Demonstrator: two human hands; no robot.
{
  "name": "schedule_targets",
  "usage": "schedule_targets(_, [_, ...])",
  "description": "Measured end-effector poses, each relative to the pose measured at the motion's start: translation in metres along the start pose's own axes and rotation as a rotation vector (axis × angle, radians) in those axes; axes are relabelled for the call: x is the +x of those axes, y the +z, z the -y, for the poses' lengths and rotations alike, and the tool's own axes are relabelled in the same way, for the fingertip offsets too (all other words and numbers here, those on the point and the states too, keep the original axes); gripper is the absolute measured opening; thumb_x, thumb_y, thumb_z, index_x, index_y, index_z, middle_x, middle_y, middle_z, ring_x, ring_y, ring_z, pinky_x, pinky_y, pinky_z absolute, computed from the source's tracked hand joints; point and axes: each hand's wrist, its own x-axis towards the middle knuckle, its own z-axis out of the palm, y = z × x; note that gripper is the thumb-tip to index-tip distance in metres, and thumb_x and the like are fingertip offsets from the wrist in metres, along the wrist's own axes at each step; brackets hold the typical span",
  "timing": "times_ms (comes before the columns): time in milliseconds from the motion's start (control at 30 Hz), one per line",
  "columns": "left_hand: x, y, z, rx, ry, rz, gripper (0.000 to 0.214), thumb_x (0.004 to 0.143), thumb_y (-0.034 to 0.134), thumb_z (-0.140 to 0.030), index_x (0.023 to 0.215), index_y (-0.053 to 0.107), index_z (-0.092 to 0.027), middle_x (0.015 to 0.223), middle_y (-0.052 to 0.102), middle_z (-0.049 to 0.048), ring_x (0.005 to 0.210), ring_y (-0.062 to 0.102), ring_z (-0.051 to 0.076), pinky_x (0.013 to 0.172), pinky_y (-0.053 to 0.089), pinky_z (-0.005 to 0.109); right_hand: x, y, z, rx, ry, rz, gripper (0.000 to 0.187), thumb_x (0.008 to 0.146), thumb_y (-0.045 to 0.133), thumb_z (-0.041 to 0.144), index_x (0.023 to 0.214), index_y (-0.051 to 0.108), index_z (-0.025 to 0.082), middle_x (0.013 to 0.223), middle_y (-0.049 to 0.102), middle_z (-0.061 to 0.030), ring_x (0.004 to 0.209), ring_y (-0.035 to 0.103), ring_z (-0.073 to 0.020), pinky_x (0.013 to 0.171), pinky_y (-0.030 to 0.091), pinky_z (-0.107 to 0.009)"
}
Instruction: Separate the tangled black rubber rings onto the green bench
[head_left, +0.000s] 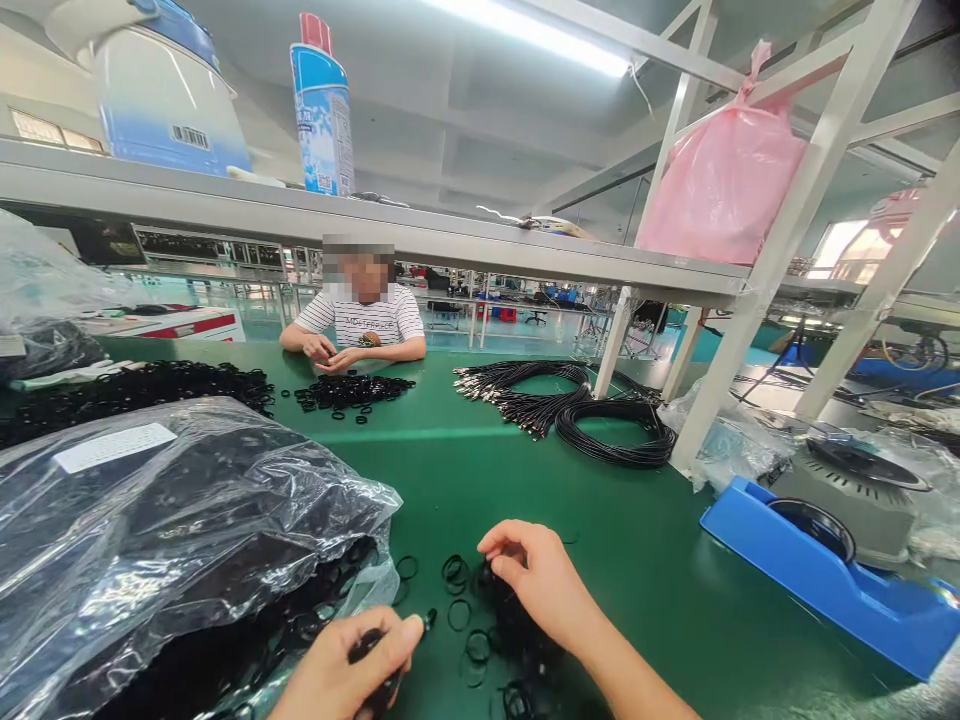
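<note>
My left hand (352, 660) is closed around several black rings (366, 645), with one ring (430, 620) sticking out by the thumb tip. Beside it, my right hand (536, 575) has its fingers pinched together over a dark heap of black rings (521, 630). Whatever is between those fingertips is hidden. Loose thin rings (459, 614) lie on the green table between my hands. To the left, a clear plastic bag (225, 490) full of black rings lies with its mouth toward my left hand.
Across the green table (450, 480), a person in a striped shirt (375, 318) handles a small ring pile (349, 392). Coiled black cables (615, 435) lie at the back. A blue tape dispenser (825, 580) stands right. Overhead runs a shelf (450, 235) with a spray can (322, 120).
</note>
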Motion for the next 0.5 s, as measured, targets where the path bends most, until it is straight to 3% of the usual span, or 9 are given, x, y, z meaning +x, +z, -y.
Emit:
schedule_targets(100, [0.010, 0.013, 0.003, 0.140, 0.045, -0.062, 0.054, 0.065, 0.062, -0.070, 0.070, 0.061, -0.016, 0.044, 0.044, -0.0048, 0.035, 0.026, 0.004, 0.036, 0.010, 0.015, -0.002, 0.001, 0.002, 0.155, 0.038, 0.022, 0.017, 0.074, 0.051, 0.011, 0.085, 0.064, 0.017, 0.079, 0.064, -0.0003, 0.071, 0.058, -0.0112, 0.066, 0.046, -0.021])
schedule_targets(200, [0.016, 0.029, -0.004, 0.222, 0.113, -0.086, 0.044, 0.073, 0.061, -0.056, 0.093, 0.066, -0.017, 0.045, 0.046, -0.0048, 0.037, 0.033, 0.008, 0.034, 0.016, 0.016, -0.006, 0.007, 0.007, 0.322, 0.066, 0.032, 0.016, 0.070, 0.055, 0.012, 0.082, 0.064, 0.015, 0.076, 0.064, -0.0002, 0.068, 0.057, -0.0108, 0.064, 0.045, -0.020])
schedule_targets(333, [0.023, 0.045, -0.010, 0.218, 0.148, 0.028, 0.037, 0.074, 0.058, -0.053, 0.075, 0.064, -0.017, 0.045, 0.045, -0.0055, 0.034, 0.028, 0.006, 0.033, 0.015, 0.017, -0.011, 0.012, 0.012, 0.309, 0.081, -0.028, 0.019, 0.067, 0.053, 0.007, 0.075, 0.067, 0.018, 0.070, 0.064, 0.0021, 0.065, 0.055, -0.0111, 0.061, 0.042, -0.021])
schedule_targets(433, [0.026, 0.038, -0.011, 0.259, 0.117, -0.052, 0.033, 0.075, 0.057, -0.050, 0.065, 0.059, -0.019, 0.045, 0.040, -0.0065, 0.036, 0.027, 0.007, 0.033, 0.014, 0.016, -0.011, 0.002, 0.011, 0.210, 0.093, -0.144, 0.021, 0.071, 0.050, 0.005, 0.075, 0.066, 0.019, 0.072, 0.064, 0.0025, 0.068, 0.056, -0.0124, 0.065, 0.043, -0.023])
schedule_targets(500, [0.028, 0.024, -0.012, 0.338, 0.127, -0.126, 0.030, 0.077, 0.057, -0.049, 0.067, 0.062, -0.021, 0.045, 0.044, -0.0052, 0.038, 0.035, 0.010, 0.035, 0.023, 0.017, -0.011, -0.011, 0.010, 0.111, 0.056, -0.152, 0.026, 0.075, 0.048, 0.003, 0.078, 0.066, 0.021, 0.078, 0.065, 0.0021, 0.074, 0.058, -0.0133, 0.071, 0.044, -0.025])
